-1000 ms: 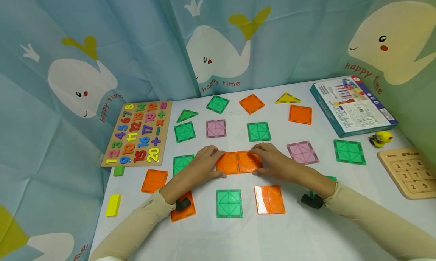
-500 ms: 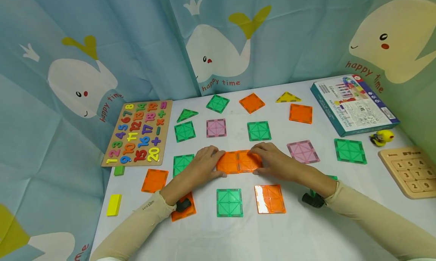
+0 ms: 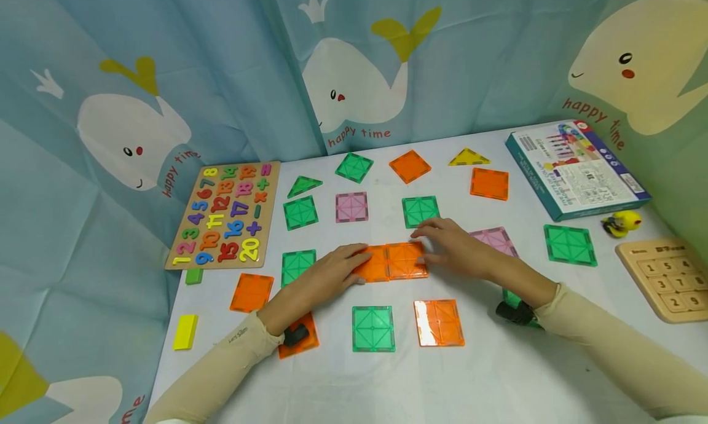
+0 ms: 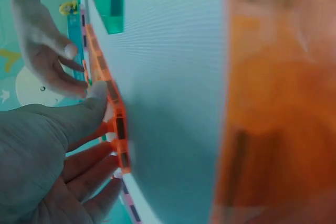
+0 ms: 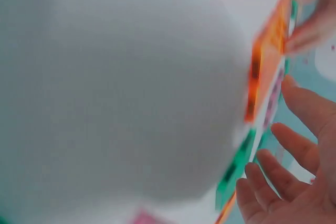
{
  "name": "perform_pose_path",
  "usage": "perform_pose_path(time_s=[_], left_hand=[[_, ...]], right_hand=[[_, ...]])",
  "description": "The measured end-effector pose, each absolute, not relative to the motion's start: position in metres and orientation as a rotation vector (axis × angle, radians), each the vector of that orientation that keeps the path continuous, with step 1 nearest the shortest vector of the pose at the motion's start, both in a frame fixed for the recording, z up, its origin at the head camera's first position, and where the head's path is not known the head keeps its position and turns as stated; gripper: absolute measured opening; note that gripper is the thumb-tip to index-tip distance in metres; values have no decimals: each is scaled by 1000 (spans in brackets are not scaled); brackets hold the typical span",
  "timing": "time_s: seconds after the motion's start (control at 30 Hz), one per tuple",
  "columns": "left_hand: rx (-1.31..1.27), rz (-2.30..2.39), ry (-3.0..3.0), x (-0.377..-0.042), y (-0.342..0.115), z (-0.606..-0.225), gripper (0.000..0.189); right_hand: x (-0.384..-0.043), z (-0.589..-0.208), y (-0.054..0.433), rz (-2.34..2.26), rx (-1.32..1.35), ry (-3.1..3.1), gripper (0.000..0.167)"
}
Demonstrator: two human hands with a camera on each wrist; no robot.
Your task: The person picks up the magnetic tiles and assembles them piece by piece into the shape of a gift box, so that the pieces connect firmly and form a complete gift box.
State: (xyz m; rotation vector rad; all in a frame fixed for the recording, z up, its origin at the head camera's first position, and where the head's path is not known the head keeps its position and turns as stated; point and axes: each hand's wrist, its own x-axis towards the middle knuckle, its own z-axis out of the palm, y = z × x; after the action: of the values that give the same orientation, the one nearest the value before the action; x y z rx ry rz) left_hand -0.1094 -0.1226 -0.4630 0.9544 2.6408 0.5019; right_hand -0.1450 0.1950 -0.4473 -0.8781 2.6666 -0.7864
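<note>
Two orange square magnetic tiles lie edge to edge mid-table: a left orange tile and a right orange tile. My left hand holds the left one, thumb at its near edge and fingertips over its far left part. In the left wrist view, that thumb lies along the orange edge. My right hand is just off the right tile's right side, its fingers spread and relaxed. The right wrist view shows an open palm with nothing in it. A green square tile is just beyond its fingertips.
Several other tiles lie around, including a near green square, a near orange square and a pink square by the right wrist. A number board is at left, a box and a wooden number puzzle at right.
My right hand has let go of the right orange tile and shifted slightly right and away from me. My left hand's fingers have flattened a little; the joined tiles stay in place.
</note>
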Motion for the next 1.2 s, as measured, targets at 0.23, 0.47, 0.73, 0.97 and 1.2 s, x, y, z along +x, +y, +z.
perform_pose_path(time_s=[0.23, 0.47, 0.73, 0.97, 1.2], left_hand=[[949, 435, 2614, -110, -123, -457, 57], [961, 419, 2589, -114, -121, -456, 57], [965, 430, 2577, -118, -118, -454, 58], [952, 423, 2575, -118, -118, -453, 58], [945, 398, 2582, -118, -117, -452, 58]], right_hand=[[-189, -435, 211, -748, -724, 2697, 62], [-217, -444, 212, -672, -673, 2682, 64], [-226, -451, 202, -693, -606, 2680, 59], [-222, -458, 178, -673, -607, 2682, 59], [-208, -457, 166, -645, -667, 2690, 57]])
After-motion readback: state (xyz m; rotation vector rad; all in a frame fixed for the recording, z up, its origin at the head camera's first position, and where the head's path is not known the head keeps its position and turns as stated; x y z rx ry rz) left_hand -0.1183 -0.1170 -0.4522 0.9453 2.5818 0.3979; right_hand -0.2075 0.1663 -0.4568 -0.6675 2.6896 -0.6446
